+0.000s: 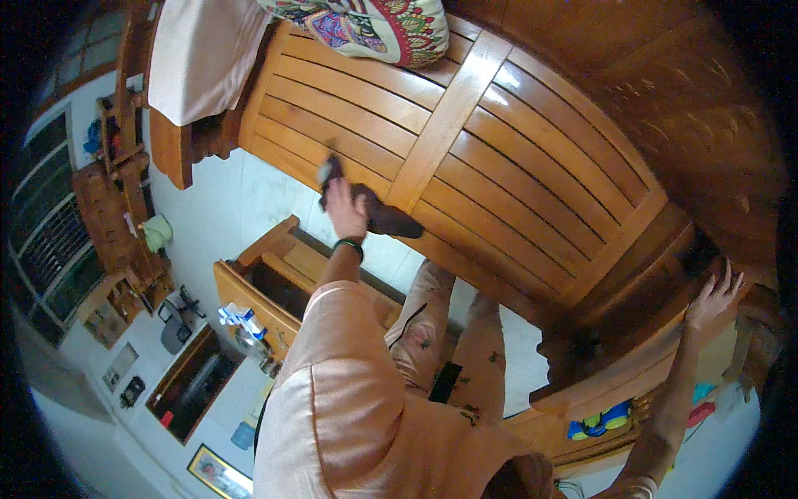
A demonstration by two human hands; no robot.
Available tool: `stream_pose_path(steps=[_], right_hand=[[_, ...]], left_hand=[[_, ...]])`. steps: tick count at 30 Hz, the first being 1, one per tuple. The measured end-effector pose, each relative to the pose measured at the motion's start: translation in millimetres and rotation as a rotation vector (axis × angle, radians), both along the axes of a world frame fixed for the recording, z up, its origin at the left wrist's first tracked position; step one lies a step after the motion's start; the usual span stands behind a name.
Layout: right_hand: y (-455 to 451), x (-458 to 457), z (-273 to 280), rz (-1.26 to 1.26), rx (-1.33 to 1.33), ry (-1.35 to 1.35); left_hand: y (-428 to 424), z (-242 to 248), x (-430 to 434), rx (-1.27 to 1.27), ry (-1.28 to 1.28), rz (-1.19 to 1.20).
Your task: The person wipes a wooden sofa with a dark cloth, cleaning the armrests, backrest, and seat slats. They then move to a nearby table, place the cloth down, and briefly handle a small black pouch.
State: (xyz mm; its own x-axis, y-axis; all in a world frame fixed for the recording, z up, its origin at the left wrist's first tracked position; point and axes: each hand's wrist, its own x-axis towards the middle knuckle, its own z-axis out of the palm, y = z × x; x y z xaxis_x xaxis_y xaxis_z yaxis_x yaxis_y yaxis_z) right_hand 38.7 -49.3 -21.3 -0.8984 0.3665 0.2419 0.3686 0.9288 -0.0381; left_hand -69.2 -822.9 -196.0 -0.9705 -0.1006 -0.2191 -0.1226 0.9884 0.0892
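Note:
My left hand (347,209), with a dark band at the wrist, presses on a dark brown cloth (393,218) at the front edge of a slatted wooden bench seat (436,150). The cloth spreads out on both sides of the hand; the hand and cloth are slightly blurred, and the fingertips are hard to make out. Far to the right, my right hand (714,299) rests with spread fingers on the bench's wooden armrest (661,340). It holds nothing.
A patterned cushion (374,31) lies on the bench's far end, near a pale cloth (199,62) draped over wooden furniture. Behind my left arm stands a wooden table (262,299) with an open recess and small boxes (242,319). A carved wooden backrest (673,81) borders the seat.

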Motion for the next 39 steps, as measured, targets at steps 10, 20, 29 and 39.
stream_pose_path(steps=[10,20,29,39], right_hand=[[8,-3,-3,0.070,0.044,0.024],[35,6,-11,0.177,0.116,0.008],[38,15,-19,-0.142,0.230,-0.124],[93,40,-54,-0.634,0.275,-0.456]], left_hand=[[139,-27,-55,-0.094,0.443,0.091],[180,-12,77,0.099,-0.181,-1.228],[-18,3,-38,0.175,0.075,-0.393],[-154,-22,-184,0.156,0.278,0.170]])
